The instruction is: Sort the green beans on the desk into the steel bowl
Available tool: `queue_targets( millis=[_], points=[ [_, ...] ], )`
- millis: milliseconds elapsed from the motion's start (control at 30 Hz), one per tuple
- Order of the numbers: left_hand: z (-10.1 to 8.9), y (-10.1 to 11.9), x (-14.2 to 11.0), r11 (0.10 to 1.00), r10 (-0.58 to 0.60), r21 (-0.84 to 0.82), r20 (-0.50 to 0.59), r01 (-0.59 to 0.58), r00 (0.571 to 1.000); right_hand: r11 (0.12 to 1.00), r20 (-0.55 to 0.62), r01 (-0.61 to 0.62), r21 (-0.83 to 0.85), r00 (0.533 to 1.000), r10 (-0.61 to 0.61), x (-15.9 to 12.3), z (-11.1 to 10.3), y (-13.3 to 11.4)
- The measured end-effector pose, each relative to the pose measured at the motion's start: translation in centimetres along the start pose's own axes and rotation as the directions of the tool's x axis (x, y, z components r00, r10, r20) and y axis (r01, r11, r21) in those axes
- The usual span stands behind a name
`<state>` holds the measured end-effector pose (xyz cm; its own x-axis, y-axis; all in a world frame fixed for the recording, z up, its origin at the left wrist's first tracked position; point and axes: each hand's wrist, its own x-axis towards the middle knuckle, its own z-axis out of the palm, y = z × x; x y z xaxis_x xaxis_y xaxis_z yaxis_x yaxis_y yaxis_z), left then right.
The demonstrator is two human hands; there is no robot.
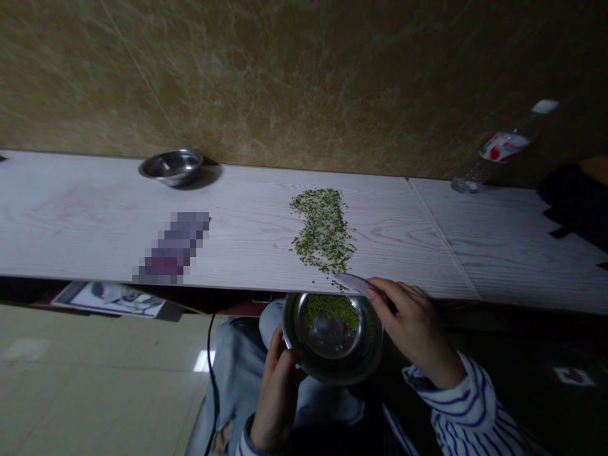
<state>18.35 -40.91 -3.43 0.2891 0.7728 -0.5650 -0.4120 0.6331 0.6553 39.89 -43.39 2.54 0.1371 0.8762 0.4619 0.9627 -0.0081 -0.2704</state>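
Small green mung beans (324, 228) lie spread in a loose patch on the white wood-grain table (247, 215). My right hand (408, 316) grips the purple handle of a small knife (351, 282). Its pale blade lies near the table's front edge, at the lower end of the patch, with a few beans beside it. My left hand (279, 370) holds the rim of a metal bowl (332, 370) just below that edge, over my lap. More green beans (332, 308) are inside the bowl, along its far side.
A second metal bowl (171, 168) stands by the wall at the back left. A blurred flat purplish object (175, 247) lies in front of it. A clear bottle (503, 147) leans on the wall at the right. Beyond it sits a dark object (574, 202). A black cable (211, 380) hangs beside my leg.
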Motion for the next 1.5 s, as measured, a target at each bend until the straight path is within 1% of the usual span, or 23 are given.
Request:
queue_targets(
  millis=[100,233,367,500,767,967,1167,1300,1433,1500],
  points=[
    [0.0,-0.1,0.0,1.0,-0.005,0.005,-0.001,0.005,1.0,1.0,0.015,0.004,0.005,1.0,-0.004,0.0,0.1,0.0],
    [0.1,-0.1,0.0,1.0,0.001,0.0,-0.001,-0.001,1.0,1.0,0.0,0.012,0.014,1.0,-0.012,0.1,0.4,-0.2],
    [0.2,0.1,-0.1,1.0,0.009,0.013,-0.028,-0.009,1.0,1.0,0.017,0.009,0.02,1.0,-0.01,0.2,0.4,-0.3],
    [0.3,0.2,-0.2,1.0,-0.009,0.004,-0.03,0.009,1.0,1.0,0.0,0.011,0.028,1.0,-0.011,0.3,0.3,-0.3],
    [-0.1,-0.2,0.2,1.0,-0.024,-0.009,-0.023,0.024,0.999,0.998,0.008,0.026,0.053,1.0,-0.026,0.2,0.6,-1.0],
    [0.0,0.1,0.2,1.0,0.009,-0.016,-0.015,-0.009,1.0,0.999,-0.016,0.012,0.035,1.0,-0.011,0.7,0.7,-0.7],
    [-0.1,0.4,0.1,1.0,0.018,-0.012,-0.032,-0.019,0.999,0.999,0.017,0.013,0.041,1.0,-0.014,1.1,1.2,-0.8],
    [-0.4,0.3,0.2,1.0,0.023,-0.007,-0.018,-0.023,1.0,0.999,0.033,0.034,0.038,0.999,-0.036,1.4,1.5,-1.2],
    [-0.6,0.3,0.3,0.999,0.035,-0.011,-0.053,-0.035,0.998,0.998,0.066,0.038,0.059,0.997,-0.042,1.8,1.6,-1.8],
    [-0.7,0.4,0.3,0.999,0.043,-0.007,-0.032,-0.043,0.999,0.996,0.085,0.044,0.071,0.995,-0.05,1.9,1.7,-2.0]
  ],
)
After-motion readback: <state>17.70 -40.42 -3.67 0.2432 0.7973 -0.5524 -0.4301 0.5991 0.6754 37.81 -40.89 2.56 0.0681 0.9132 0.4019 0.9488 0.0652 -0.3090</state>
